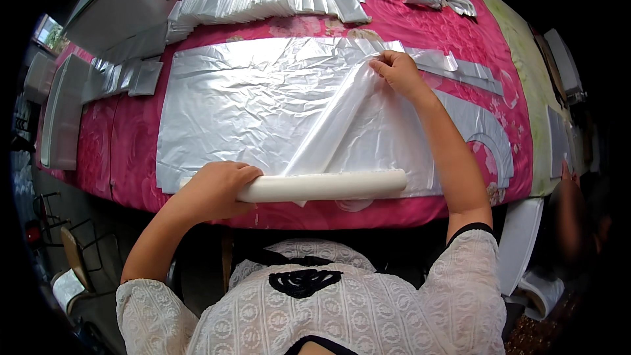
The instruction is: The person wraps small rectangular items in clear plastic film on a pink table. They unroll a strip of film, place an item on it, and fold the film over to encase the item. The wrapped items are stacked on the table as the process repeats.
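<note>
A stack of whitish, thin plastic bags (223, 105) lies flat in front of me, with strap-like handle strips (470, 73) and a curved cut-out at its right end. Across the stack's near edge lies a white tube (328, 186). My left hand (223, 190) is wrapped round the tube's left part. At the far right of the stack, my right hand (397, 72) pinches the edge of the top bag between thumb and fingers. That bag's film (335, 112) is drawn into a raised diagonal fold running from the right hand down to the tube.
A pink flowered cloth (135, 141) covers the table. Folded bag bundles (230, 3) stand in a row at the far side, beside a large white box (135, 3). A white bin (66, 112) stands at the left. Another person's arm (570, 213) shows at the right.
</note>
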Demonstrator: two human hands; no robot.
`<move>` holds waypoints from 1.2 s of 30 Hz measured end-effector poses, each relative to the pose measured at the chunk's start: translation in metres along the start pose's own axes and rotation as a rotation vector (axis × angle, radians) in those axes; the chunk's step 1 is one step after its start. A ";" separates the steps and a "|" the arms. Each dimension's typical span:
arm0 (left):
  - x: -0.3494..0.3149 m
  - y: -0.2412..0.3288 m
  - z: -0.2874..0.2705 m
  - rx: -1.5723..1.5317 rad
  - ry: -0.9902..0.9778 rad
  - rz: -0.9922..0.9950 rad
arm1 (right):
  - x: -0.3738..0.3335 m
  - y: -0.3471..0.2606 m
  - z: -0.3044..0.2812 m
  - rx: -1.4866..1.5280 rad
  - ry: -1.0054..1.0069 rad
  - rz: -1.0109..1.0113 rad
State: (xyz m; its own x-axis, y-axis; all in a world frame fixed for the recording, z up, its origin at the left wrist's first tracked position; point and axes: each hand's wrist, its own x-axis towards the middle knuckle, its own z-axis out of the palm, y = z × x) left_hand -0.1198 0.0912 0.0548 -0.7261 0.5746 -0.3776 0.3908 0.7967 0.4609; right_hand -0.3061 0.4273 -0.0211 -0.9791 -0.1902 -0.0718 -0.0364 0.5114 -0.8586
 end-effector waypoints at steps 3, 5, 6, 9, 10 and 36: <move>0.035 0.006 0.008 0.272 0.435 0.200 | 0.006 -0.013 0.017 -0.026 -0.066 -0.014; 0.047 0.003 0.021 0.290 0.594 0.439 | 0.010 -0.014 0.023 -0.056 -0.070 -0.027; 0.048 0.001 0.031 0.215 0.568 0.577 | 0.012 -0.014 0.024 -0.070 -0.091 -0.031; 0.051 0.011 0.052 0.182 0.288 0.565 | 0.017 -0.011 0.025 -0.096 -0.134 -0.033; 0.052 0.016 0.057 0.153 0.230 0.535 | 0.018 -0.010 0.024 -0.090 -0.138 -0.031; 0.044 0.020 0.081 0.081 0.199 0.536 | -0.123 0.016 -0.039 -0.644 0.429 -0.025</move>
State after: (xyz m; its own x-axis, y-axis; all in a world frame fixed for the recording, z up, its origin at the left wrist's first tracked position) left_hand -0.0986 0.1472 -0.0176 -0.5039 0.8621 0.0533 0.7698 0.4203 0.4803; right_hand -0.1937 0.4914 -0.0058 -0.9634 0.0662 0.2596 -0.0399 0.9227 -0.3834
